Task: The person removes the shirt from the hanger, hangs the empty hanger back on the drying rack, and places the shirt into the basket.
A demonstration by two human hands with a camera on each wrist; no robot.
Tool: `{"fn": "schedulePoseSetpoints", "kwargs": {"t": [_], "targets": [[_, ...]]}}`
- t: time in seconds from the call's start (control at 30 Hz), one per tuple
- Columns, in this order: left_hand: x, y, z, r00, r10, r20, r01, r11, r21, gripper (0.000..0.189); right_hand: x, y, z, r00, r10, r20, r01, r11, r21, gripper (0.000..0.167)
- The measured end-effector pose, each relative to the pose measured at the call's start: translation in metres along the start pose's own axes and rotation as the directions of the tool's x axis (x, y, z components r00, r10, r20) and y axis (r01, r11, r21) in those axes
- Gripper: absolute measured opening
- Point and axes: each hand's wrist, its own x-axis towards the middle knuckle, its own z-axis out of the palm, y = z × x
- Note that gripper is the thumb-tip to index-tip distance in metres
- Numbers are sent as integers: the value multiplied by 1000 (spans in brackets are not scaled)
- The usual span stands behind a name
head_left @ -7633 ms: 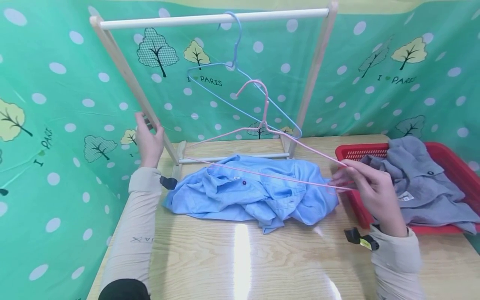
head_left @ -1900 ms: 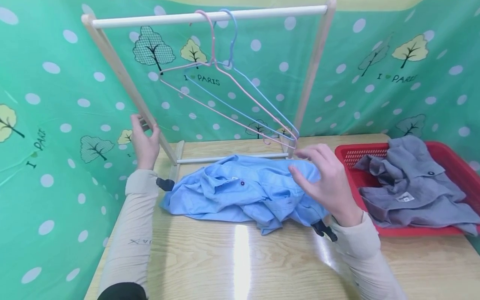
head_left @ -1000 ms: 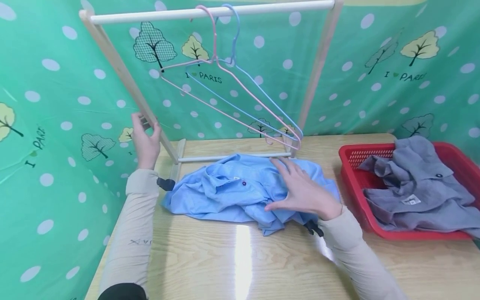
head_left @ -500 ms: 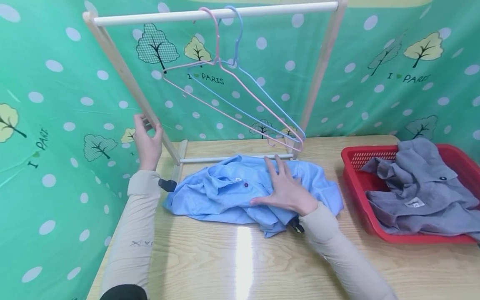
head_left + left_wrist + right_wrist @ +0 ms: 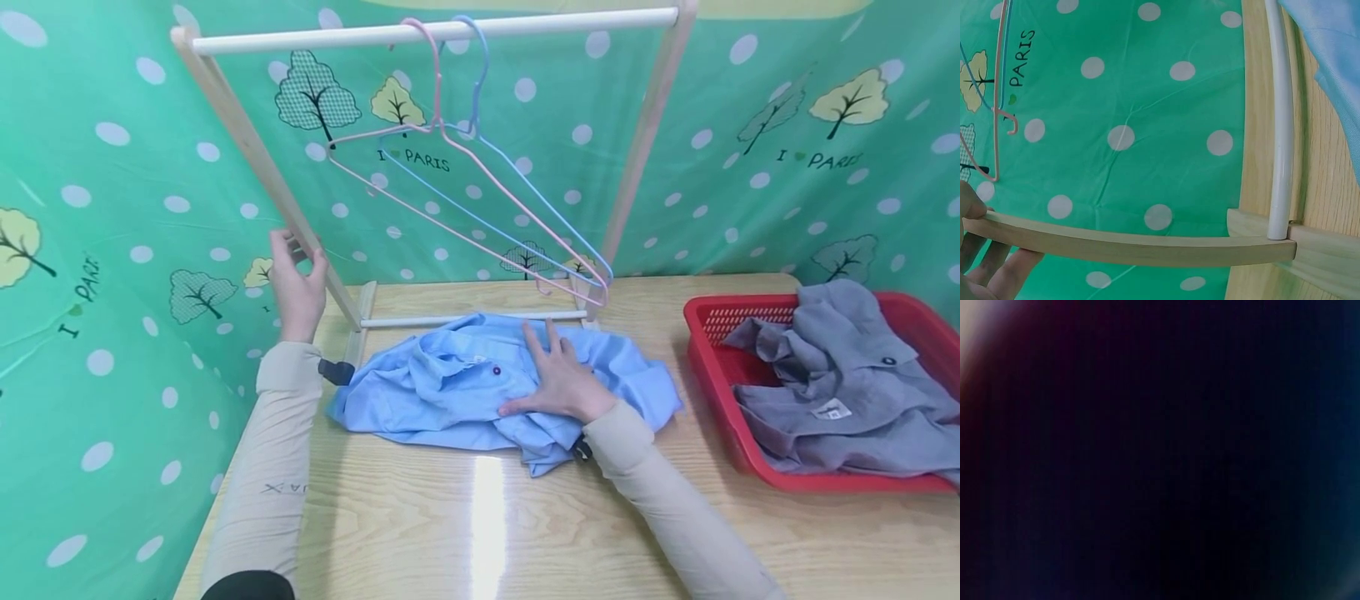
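My left hand (image 5: 300,296) grips the left wooden post (image 5: 243,137) of a clothes rack; in the left wrist view the thumb lies on one side of the post and the fingers on the other. Fingers spread, my right hand (image 5: 558,383) rests on a crumpled light blue shirt (image 5: 442,392) on the table. From the rack's white top rail (image 5: 322,37) hang a pink hanger (image 5: 438,92) and a blue hanger (image 5: 476,96), side by side, both bare. Nearly everything in the right wrist view is dark, so it hides that palm.
To the right, a red plastic basket (image 5: 847,482) holds a grey garment (image 5: 840,358) with part of it draped over the rim. The rack's white lower bar (image 5: 405,321) runs just behind the blue shirt. Green dotted cloth (image 5: 97,317) covers the back and left side.
The pink hanger, held by my right hand at first, now hangs on the rail left of the blue one. That hand has come down onto the shirt. My left hand has stayed on the post.
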Motion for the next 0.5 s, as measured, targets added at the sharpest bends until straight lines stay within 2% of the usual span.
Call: {"fn": "schedulePoseSetpoints", "kwargs": {"t": [0.23,0.5], "targets": [[1,1,1,1000,8,-13,-8,1000,-13,26,12,3,4,1000,6,4,-5,996,-92,145],[0,0,1,1000,-5,-9,5,1000,-7,26,25,2,5,993,80,89,-62,980,-191,142]]}}
